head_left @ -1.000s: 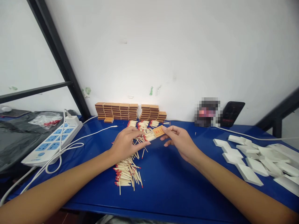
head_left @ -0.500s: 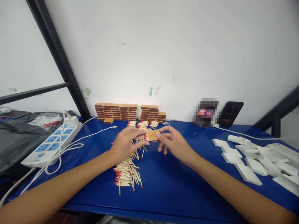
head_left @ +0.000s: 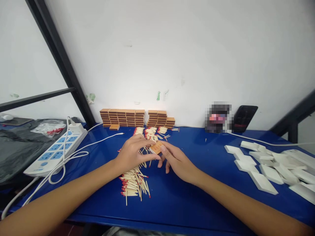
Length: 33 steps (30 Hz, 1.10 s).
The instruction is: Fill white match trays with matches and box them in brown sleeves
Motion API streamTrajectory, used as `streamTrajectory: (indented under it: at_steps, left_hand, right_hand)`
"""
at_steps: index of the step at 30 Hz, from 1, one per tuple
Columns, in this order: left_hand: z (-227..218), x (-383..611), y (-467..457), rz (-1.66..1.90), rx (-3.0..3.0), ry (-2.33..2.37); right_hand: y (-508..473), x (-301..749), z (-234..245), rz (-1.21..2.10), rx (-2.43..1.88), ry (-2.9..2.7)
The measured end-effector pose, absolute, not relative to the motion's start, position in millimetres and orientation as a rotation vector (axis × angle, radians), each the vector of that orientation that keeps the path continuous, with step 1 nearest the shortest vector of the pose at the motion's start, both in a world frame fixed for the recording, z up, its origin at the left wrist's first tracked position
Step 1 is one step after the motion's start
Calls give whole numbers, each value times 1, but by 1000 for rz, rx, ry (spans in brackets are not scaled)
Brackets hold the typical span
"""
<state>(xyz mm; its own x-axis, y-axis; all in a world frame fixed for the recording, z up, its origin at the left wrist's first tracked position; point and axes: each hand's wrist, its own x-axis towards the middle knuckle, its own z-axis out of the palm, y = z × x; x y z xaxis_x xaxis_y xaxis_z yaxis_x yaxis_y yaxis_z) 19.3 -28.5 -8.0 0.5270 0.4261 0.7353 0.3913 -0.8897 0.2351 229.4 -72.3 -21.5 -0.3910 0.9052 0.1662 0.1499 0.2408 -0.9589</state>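
Note:
Above the match pile, my right hand (head_left: 177, 160) holds an orange matchbox (head_left: 156, 147), its thumb on the printed top. My left hand (head_left: 133, 151) curves around the box's left end, index finger at the far edge and thumb at the near one. The box is tilted, and its pale end faces left; no matches show at that end. Beneath and in front of my left hand spreads a heap of loose red-tipped matches (head_left: 131, 185). Smaller match bunches (head_left: 150, 132) lie farther back.
Stacked matchboxes (head_left: 123, 118) line the wall, with a single matchbox (head_left: 114, 127) before them. White boxlike pieces (head_left: 262, 182) lie at right on the blue table (head_left: 187, 203). A power strip (head_left: 55, 150) with white cables is at left; a phone (head_left: 244, 118) leans against the wall.
The matchbox has moved slightly left and turned in my hands. Its inner tray, half out with red match heads showing before, is now pushed in. My right hand has come closer to my left.

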Motion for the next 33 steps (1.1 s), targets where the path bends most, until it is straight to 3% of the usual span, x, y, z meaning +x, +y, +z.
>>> streamTrajectory:
  at_steps: [5, 8, 15, 25, 33]
  left_hand:
    - [-1, 12, -17, 1064, 2803, 906]
    - [25, -14, 11, 845, 2862, 982]
    - [88, -121, 97, 761, 2641, 1649]
    - [15, -121, 105, 478, 2851, 1417]
    - [6, -110, 103, 374, 2924, 1513]
  right_hand:
    - [-66, 240, -20, 1015, -1143, -1881]
    - [-61, 248, -21, 840, -1222, -1943]
    - [-53, 255, -24, 678, -1282, -2031]
    - [-55, 252, -23, 601, -1305, -2117]
    - [-55, 252, -25, 577, -1257, -2150]
